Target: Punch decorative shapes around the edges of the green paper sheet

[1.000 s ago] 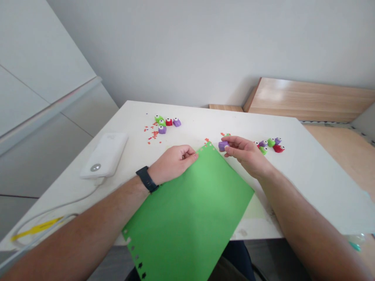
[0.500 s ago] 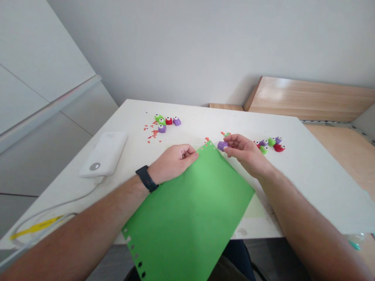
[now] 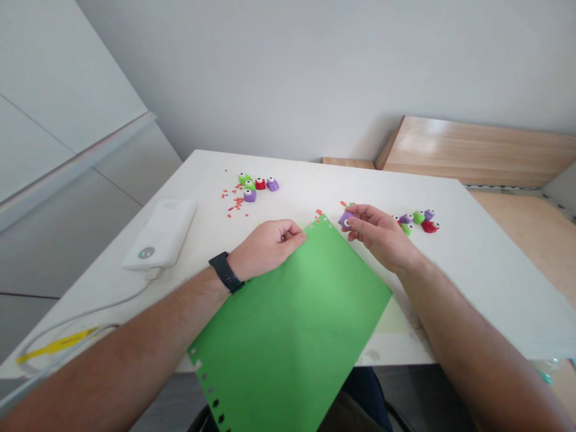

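A sheet of green paper (image 3: 297, 318) lies slanted over the table's front edge, small shapes punched along its left side and near its far corner. My left hand (image 3: 274, 245), with a dark watch band on the wrist, pinches its upper left edge. Just beyond the far corner, my right hand (image 3: 378, 231) is closed on a small purple paper punch (image 3: 345, 220) with a white button. The punch is apart from the paper, as far as I can see. Red paper bits (image 3: 319, 213) lie close to that corner.
Several green, red and purple punches (image 3: 260, 183) stand at the back left beside scattered red bits (image 3: 237, 204). More punches (image 3: 418, 217) sit right of my right hand. A white power bank (image 3: 162, 234) with a cable and yellow tag (image 3: 58, 345) lies on the left.
The purple punch has turned in my right hand, so its white button now faces me more. My left hand and the paper have hardly moved.
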Available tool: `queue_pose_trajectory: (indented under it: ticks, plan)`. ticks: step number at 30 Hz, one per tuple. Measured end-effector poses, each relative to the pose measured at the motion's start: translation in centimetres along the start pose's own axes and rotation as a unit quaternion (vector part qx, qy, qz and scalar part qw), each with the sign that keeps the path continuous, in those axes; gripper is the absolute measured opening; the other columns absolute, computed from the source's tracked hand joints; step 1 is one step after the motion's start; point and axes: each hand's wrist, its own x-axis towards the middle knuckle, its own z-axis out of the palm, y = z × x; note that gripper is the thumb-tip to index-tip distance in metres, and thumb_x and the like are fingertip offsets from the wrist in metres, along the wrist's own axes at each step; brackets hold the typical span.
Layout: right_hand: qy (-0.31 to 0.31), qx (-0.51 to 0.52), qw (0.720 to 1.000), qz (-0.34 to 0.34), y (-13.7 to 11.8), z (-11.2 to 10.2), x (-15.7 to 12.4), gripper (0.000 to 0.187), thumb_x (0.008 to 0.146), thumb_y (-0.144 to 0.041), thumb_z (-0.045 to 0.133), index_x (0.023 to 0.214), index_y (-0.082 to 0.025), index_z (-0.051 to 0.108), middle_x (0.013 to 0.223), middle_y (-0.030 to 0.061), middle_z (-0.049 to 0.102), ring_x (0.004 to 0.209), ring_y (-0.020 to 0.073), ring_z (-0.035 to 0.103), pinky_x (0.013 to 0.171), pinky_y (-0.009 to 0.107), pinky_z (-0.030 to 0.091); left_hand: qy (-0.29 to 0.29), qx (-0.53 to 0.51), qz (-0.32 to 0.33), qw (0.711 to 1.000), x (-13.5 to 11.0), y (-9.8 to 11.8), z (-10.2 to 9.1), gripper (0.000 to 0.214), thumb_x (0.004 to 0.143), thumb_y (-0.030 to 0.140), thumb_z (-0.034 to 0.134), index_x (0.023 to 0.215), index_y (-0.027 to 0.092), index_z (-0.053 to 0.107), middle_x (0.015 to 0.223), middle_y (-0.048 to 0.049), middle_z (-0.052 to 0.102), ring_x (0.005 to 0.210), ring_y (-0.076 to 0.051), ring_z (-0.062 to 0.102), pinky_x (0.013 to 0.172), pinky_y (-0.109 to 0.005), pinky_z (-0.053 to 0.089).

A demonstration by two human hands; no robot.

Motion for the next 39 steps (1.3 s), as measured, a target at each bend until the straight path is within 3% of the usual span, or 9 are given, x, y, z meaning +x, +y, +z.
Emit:
queue_pose_trajectory:
  ticks: [4,11,23,32,39]
  plan:
    - [-0.008,0.045,0.998,0.033,-0.05,0.02,-0.03,0.032,0.088,-0.035,0.078,0.118,-0.024,0.073,0.101,0.0041,0.071,0.089,0.0178,0.066,0.072,0.031,0.049,-0.002,-0.002,-0.005,1.000,0.03,0.21,0.00,0.037,0.098,0.053,0.058,0.095,0.018,0.070,0.083,-0.0016,0.071,0.072,-0.017,0.062,0.065,-0.029,0.044]
    - [-0.012,0.071,0.996,0.045,-0.01,-0.09,0.10,0.024,0.089,-0.036,0.078,0.109,-0.023,0.075,0.100,0.0039,0.071,0.086,0.0171,0.066,0.073,0.032,0.050,-0.005,0.003,0.001,1.000,-0.02,0.15,-0.03,0.036,0.099,0.052,0.057,0.095,0.018,0.070,0.083,-0.0017,0.072,0.074,-0.018,0.063,0.066,-0.029,0.044]
    - [-0.021,0.021,0.999,0.035,0.58,-0.54,0.38,0.039,0.077,-0.031,0.091,0.111,-0.021,0.076,0.102,0.0043,0.073,0.093,0.0188,0.066,0.088,0.037,0.050,-0.007,-0.006,0.006,1.000,-0.01,-0.05,0.01,0.038,0.099,0.054,0.058,0.096,0.018,0.070,0.084,-0.0022,0.072,0.074,-0.018,0.064,0.065,-0.030,0.044]
    - [-0.070,-0.020,0.997,0.026,0.16,-0.43,0.06,0.036,0.082,-0.033,0.088,0.115,-0.024,0.075,0.100,0.0017,0.069,0.087,0.0156,0.058,0.081,0.032,0.043,-0.012,-0.014,-0.001,1.000,-0.09,0.28,-0.05,0.037,0.099,0.053,0.058,0.095,0.018,0.069,0.083,-0.0021,0.071,0.073,-0.018,0.062,0.064,-0.030,0.043]
    - [-0.051,-0.025,0.998,0.021,0.46,-0.47,0.18,0.037,0.081,-0.035,0.089,0.113,-0.022,0.076,0.099,0.0019,0.070,0.085,0.0158,0.058,0.078,0.032,0.042,-0.011,-0.014,0.003,1.000,-0.13,0.23,-0.02,0.037,0.098,0.053,0.059,0.095,0.018,0.069,0.082,-0.0019,0.071,0.072,-0.017,0.061,0.064,-0.030,0.043]
